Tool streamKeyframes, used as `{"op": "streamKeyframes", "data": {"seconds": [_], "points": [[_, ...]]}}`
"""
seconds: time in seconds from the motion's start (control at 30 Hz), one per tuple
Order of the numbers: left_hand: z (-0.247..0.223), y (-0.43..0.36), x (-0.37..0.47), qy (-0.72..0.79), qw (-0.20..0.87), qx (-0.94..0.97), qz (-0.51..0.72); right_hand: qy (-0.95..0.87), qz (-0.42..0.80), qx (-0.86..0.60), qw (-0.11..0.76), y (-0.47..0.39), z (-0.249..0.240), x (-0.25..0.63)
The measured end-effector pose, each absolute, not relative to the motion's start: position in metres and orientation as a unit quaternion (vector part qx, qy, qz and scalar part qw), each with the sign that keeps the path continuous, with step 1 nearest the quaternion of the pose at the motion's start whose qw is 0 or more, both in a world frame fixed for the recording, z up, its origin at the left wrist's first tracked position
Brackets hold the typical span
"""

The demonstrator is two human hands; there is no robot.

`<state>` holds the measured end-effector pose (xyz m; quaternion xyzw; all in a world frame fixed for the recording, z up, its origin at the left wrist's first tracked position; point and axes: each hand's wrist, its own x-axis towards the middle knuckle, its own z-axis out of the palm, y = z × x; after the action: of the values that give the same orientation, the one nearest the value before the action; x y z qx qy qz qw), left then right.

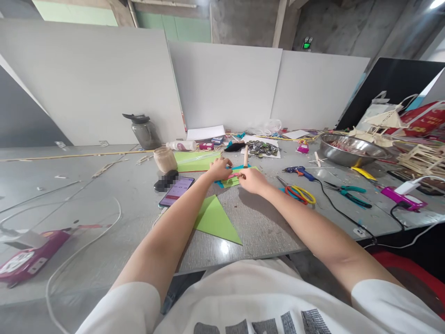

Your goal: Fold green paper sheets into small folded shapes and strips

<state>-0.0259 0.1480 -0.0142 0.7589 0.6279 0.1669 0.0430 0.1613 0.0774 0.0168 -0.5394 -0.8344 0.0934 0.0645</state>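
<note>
Both hands meet over a small stack of coloured sheets near the middle of the table. My left hand rests on the blue sheet with its fingers bent. My right hand has its fingers pressed together at the right part of a small green piece. A thin pink strip lies between the hands; whether either hand grips it is too small to tell. A wooden stick points away just beyond my right hand. A green triangular sheet lies nearer my body, and a larger green sheet lies behind my left hand.
On the left are a phone, a jar, a dark bottle and a purple power strip. To the right lie scissors, a glue gun, pliers and a metal bowl. White panels stand behind.
</note>
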Motion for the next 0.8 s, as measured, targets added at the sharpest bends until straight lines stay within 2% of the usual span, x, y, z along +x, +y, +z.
{"op": "streamKeyframes", "data": {"seconds": [0.13,0.23,0.27,0.37,0.47,0.5,0.57,0.7,0.8], "points": [[0.016,0.151,-0.034,0.630,0.041,0.715,0.299,-0.912,0.158,-0.375,0.042,0.034,0.004,0.144],[0.047,0.145,-0.041,0.608,0.013,0.692,0.389,-0.958,0.164,-0.233,-0.025,0.005,-0.011,0.136],[0.058,0.139,-0.043,0.589,-0.005,0.682,0.432,-0.959,0.165,-0.226,-0.047,0.000,-0.015,0.134],[0.092,0.101,-0.039,0.375,-0.088,0.664,0.641,-0.943,0.188,-0.264,-0.078,-0.003,-0.019,0.132],[0.115,0.046,-0.028,0.239,-0.159,0.683,0.672,-0.936,0.196,-0.286,-0.057,0.004,-0.014,0.133],[0.118,0.029,-0.025,0.216,-0.160,0.704,0.657,-0.935,0.194,-0.293,-0.049,0.007,-0.012,0.134],[0.117,0.001,-0.025,0.253,-0.115,0.786,0.552,-0.929,0.188,-0.316,-0.038,0.009,-0.006,0.137],[0.085,-0.019,-0.042,0.531,0.001,0.811,0.244,-0.908,0.189,-0.371,-0.036,0.007,0.007,0.143],[0.050,-0.017,-0.055,0.642,0.027,0.764,0.056,-0.892,0.198,-0.403,-0.050,0.006,0.015,0.148]]}}
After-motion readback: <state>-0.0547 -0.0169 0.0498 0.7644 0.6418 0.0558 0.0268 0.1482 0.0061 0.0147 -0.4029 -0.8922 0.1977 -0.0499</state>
